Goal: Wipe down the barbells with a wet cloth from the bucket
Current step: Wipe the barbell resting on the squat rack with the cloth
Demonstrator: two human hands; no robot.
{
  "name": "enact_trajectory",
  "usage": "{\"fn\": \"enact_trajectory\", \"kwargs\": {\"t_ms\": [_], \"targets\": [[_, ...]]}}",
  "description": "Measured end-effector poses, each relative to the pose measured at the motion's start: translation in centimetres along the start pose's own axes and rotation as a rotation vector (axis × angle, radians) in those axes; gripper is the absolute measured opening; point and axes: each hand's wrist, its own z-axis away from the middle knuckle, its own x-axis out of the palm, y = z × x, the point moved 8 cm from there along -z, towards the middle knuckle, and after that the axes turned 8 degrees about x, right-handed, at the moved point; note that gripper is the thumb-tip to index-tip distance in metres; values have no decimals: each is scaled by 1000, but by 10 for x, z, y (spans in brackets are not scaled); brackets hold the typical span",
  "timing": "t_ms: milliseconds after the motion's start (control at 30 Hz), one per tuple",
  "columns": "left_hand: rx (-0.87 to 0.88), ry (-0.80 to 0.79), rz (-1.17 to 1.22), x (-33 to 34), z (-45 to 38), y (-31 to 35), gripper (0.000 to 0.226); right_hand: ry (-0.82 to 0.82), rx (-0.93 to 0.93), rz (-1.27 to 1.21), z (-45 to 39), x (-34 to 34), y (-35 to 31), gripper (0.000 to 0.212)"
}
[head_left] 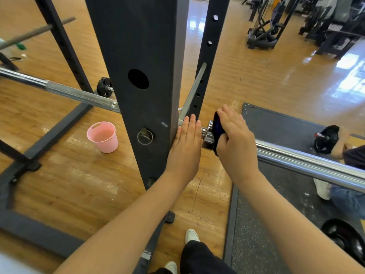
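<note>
While your left hand [185, 141] lies flat on the bar [308, 161], your right hand [235, 139] presses a cloth [218, 127] against its collar.

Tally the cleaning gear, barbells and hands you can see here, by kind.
Pink bucket: 1
Dark blue cloth: 1
Racked barbell: 1
Hands: 2, left hand, right hand
Total: 5

Chrome barbell [308, 161], horizontal, its knurled shaft extending left of the hands and its smooth sleeve right of them. Dark blue cloth [218, 128], pressed against the sleeve collar beneath the right hand [236, 139]. Pink bucket [103, 137], upright on the floor, well left of the left hand [185, 147].
</note>
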Motion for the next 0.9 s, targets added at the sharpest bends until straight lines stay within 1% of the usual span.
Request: {"fn": "enact_trajectory", "kwargs": {"t_ms": [67, 200, 267, 367, 400, 467, 533, 633, 767, 833, 900], "targets": [[-11, -3, 3, 1, 1, -1, 86, -42, -27, -11, -1, 4, -2, 50], [9, -19, 96, 4, 1, 1, 77, -196, -70, 49, 22, 32, 6, 51], [2, 5, 107, 2, 0, 0, 79, -210, -122, 68, 31, 34, 7, 50], [-16, 33, 126, 1, 1, -1, 83, -232, -170, 96, 43, 31, 12, 58], [-18, 32, 121, 2, 1, -1, 83, -236, -174, 102, 45, 29, 13, 58], [-15, 23, 105, 2, 0, -1, 85, -225, -163, 105, 46, 25, 11, 48], [-14, 20, 89, 1, -1, -1, 85, -190, -114, 90, 34, 24, 7, 44], [-10, -4, 79, 3, 1, 0, 82, -194, -81, 91, 21, 32, -1, 53], [-8, 17, 72, 1, 1, 0, 83, -285, -214, 203, 48, 36, 0, 62], [3, -20, 94, 4, 0, 1, 82, -268, -195, 174, 57, 28, 5, 56], [-10, -3, 103, 2, -2, 0, 86, -170, -102, 127, 44, 15, 9, 44]]}}
